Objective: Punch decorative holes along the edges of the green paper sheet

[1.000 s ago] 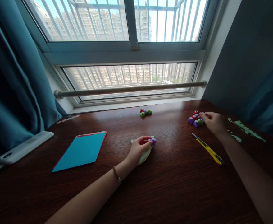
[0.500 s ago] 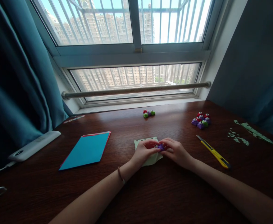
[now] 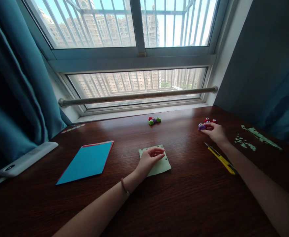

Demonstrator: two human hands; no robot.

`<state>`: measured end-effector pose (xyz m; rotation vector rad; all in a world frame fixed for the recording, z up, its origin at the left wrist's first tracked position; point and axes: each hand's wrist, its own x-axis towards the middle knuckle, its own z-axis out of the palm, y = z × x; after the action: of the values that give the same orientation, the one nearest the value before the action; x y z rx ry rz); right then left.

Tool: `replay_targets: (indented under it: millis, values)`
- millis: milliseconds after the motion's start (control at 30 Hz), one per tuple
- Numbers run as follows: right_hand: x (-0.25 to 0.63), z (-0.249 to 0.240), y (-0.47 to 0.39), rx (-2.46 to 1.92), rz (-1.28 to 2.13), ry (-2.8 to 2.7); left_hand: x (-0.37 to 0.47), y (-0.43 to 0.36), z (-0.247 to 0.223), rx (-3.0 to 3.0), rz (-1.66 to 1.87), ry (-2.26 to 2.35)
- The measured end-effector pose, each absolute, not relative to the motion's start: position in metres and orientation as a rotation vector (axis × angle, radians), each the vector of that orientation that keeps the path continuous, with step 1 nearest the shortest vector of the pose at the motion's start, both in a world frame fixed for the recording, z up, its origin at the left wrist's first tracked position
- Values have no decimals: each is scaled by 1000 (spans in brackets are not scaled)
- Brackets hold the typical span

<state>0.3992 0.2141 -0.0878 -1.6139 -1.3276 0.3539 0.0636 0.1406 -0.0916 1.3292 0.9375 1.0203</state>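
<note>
Loosely spread left hand (image 3: 148, 161) over green paper (image 3: 160, 168), right hand (image 3: 216, 133) at coloured pieces (image 3: 201, 126), grip unclear.

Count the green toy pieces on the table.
2 visible, both in the far middle cluster: a green piece at its near left, a second green piece at its right. More may be hidden behind the right hand.

1. A brown wood-grain worktop (image 3: 183, 204) reaches a white sill (image 3: 114, 116).
2. Daylight enters through a framed window (image 3: 138, 29); a horizontal rail (image 3: 139, 97) crosses its lower part.
3. Outside, metal bars (image 3: 164, 12) stand before tall buildings (image 3: 92, 28).
4. A blue curtain (image 3: 23, 82) hangs left; a shadowed wall (image 3: 255, 65) stands right.
</note>
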Motion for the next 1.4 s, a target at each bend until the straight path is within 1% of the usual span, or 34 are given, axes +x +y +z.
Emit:
replay_targets:
  millis: [100,200,400,567,633,700,800,867,1067,1200,1300,1400]
  values:
    - [423,-98,220,-1818,265,-1318,64,139,-90,1336,1017,963]
    - [421,-101,217,-1927,97,-1432,63,139,-89,1327,1011,974]
    - [405,-101,211,-1891,-236,-1814,63,139,-89,1325,1008,981]
    - [407,-103,210,-2006,-398,-1877,63,139,-89,1324,1012,987]
    - [406,-102,209,-2045,-335,-1855,63,138,-88,1324,1014,990]
    - [403,-101,209,-2050,-189,-1796,64,138,-88,1324,1016,992]
    - [399,-100,210,-1915,39,-1720,64,138,-88,1321,1016,992]
    - [397,-101,211,-1811,117,-1711,64,138,-88,1322,1018,990]
    - [397,-105,213,-1737,206,-1747,63,140,-90,1338,1019,987]
    - [390,-94,209,-1714,220,-1756,64,139,-91,1348,1020,986]
    - [372,-81,208,-1634,243,-1767,64,138,-90,1353,1026,989]
    - [340,-70,213,-1498,314,-1916,64,138,-89,1371,1038,976]
